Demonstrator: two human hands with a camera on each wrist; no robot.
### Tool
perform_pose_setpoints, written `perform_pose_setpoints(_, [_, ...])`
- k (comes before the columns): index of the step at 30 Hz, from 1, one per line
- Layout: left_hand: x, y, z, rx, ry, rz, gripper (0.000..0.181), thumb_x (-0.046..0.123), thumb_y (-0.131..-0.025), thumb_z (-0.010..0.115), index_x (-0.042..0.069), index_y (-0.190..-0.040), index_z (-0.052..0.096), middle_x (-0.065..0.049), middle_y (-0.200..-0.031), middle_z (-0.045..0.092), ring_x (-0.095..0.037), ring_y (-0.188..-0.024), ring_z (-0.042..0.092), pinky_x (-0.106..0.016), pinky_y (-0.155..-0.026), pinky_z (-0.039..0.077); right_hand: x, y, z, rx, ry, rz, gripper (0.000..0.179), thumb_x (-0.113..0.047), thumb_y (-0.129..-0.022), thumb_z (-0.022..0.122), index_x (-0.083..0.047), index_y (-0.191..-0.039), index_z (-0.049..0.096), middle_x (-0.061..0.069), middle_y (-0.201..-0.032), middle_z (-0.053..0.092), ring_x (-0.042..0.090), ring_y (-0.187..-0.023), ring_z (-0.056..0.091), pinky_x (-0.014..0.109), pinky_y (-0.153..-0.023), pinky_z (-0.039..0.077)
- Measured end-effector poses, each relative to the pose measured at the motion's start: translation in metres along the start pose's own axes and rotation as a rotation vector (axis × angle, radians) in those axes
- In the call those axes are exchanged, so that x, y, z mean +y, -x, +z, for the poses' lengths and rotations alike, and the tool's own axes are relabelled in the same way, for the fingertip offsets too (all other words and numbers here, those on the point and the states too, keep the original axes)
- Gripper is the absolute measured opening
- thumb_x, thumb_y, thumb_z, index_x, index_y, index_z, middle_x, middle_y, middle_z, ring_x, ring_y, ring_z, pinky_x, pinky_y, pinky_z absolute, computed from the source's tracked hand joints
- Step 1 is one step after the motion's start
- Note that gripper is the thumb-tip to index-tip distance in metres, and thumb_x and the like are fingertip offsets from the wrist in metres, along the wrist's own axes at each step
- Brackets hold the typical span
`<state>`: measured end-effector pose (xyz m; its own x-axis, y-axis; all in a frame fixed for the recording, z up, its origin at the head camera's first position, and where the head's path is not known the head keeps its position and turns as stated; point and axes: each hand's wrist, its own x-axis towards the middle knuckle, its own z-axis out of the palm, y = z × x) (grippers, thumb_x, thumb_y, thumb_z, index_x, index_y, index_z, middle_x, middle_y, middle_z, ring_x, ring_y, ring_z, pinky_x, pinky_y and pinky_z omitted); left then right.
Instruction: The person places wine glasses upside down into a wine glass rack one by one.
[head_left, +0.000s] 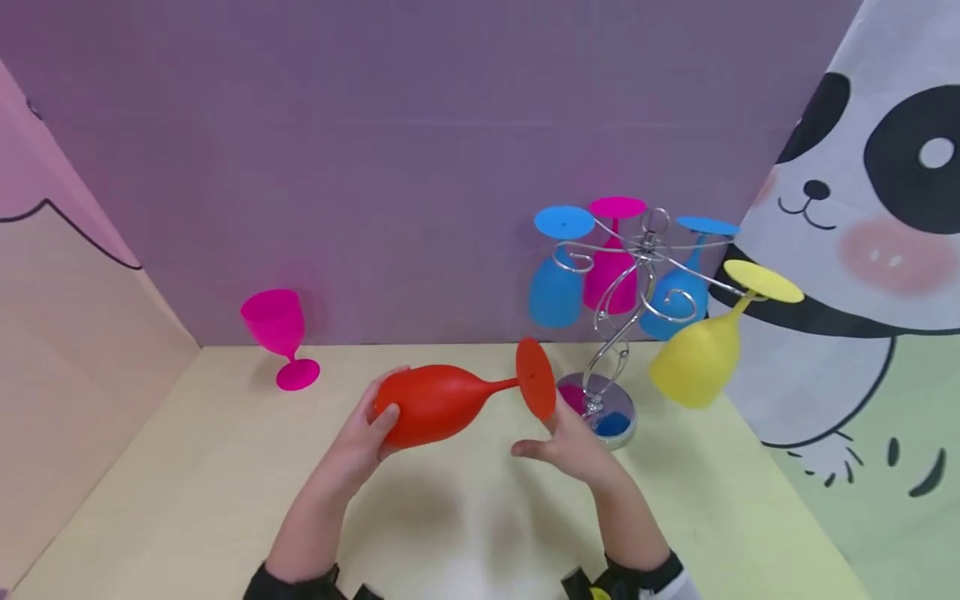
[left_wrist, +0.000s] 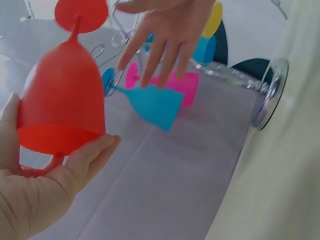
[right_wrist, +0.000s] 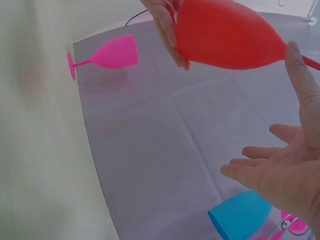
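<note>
A red plastic goblet (head_left: 435, 404) is held sideways above the table, its foot towards the right. My left hand (head_left: 363, 433) grips it around the bowl near the rim, and the left wrist view shows thumb and fingers on the bowl (left_wrist: 65, 100). Beside the foot is my right hand (head_left: 573, 446), fingers spread apart. In the right wrist view its thumb overlaps the stem; whether it touches cannot be told. Behind the right hand, a silver wire goblet rack (head_left: 618, 333) stands on a round, shiny base.
Upside down on the rack hang two blue goblets (head_left: 557, 287), a pink goblet (head_left: 611, 279) and a tilted yellow goblet (head_left: 697, 358). Another pink goblet (head_left: 276, 325) stands upright at the table's back left. A purple wall (head_left: 360, 167) rises behind the cream table (head_left: 225, 500).
</note>
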<state>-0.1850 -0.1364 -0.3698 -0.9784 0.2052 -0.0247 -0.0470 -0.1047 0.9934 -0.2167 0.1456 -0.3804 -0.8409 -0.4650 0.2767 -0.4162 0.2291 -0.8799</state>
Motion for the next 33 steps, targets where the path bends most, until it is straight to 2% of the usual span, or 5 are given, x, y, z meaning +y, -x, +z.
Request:
perform_pose_setpoints(6, [-0.01,-0.006,0.02,0.027,0.096,-0.016,0.051,0.026,-0.102,0.048,0.018,-0.148,0.029,-0.013,-0.142,0.04,-0.027,-0.121,0.05,-0.027,-0.088,0.055,-0.002,-0.002,-0.001,0.028,-0.16,-0.103,0.092,0.003,-0.076,0.077,-0.011,-0.151,0.025,0.012,-0.157,0.025,0.036,-0.145,0.022,0.037,-0.103,0.045])
perform_pose_setpoints(11, [-0.018,-0.004,0.031,0.026,0.152,-0.036,0.053,0.035,-0.1,0.051,0.017,-0.146,0.032,-0.012,-0.138,0.044,-0.026,-0.119,0.052,-0.031,-0.087,0.056,0.0,0.0,-0.002,0.041,-0.268,-0.178,0.092,0.008,-0.077,0.074,-0.009,-0.152,0.024,0.006,-0.157,0.026,0.018,-0.144,0.027,0.024,-0.102,0.045])
perform_pose_setpoints(15, [-0.023,0.0,0.037,-0.104,0.249,-0.038,0.055,0.041,-0.1,0.047,0.014,-0.145,0.031,-0.008,-0.134,0.047,-0.025,-0.118,0.054,-0.034,-0.088,0.056,0.0,0.002,-0.002,0.025,-0.314,-0.236,0.088,0.008,-0.079,0.071,-0.01,-0.151,0.026,-0.001,-0.153,0.033,0.013,-0.141,0.033,0.026,-0.104,0.043])
perform_pose_setpoints(23, [-0.034,0.001,0.04,-0.505,0.544,-0.036,0.05,0.047,-0.103,0.031,0.021,-0.145,0.036,-0.007,-0.133,0.054,-0.027,-0.117,0.061,-0.035,-0.093,0.053,-0.006,0.003,0.004,-0.054,-0.366,-0.297,0.088,-0.001,-0.082,0.072,-0.011,-0.153,0.02,0.005,-0.154,0.033,0.024,-0.143,0.03,0.033,-0.109,0.04])
perform_pose_setpoints(33, [-0.038,-0.003,0.042,-0.64,0.731,-0.193,0.065,0.061,-0.096,0.025,0.02,-0.146,0.034,-0.009,-0.131,0.056,-0.029,-0.118,0.061,-0.031,-0.095,0.052,-0.009,0.004,0.012,-0.121,-0.371,-0.263,0.093,-0.013,-0.083,0.075,-0.01,-0.154,0.015,0.011,-0.159,0.023,0.022,-0.144,0.029,0.032,-0.108,0.042])
